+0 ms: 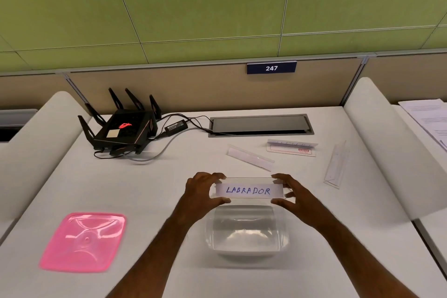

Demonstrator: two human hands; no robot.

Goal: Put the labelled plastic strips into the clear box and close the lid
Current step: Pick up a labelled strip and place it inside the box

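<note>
while over the clear box (pixel 246 232), both hands' fingers (pixel 219 199) pinching the labrador strip (pixel 249 190) ends

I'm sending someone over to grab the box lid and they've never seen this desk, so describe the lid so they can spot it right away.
Start at the white desk under the blue sign reading 247. Look at its near left part, to the left of the clear box and nearer than the black router. The lid lies flat there, a translucent pink rounded square, the only pink thing on the desk.
</note>
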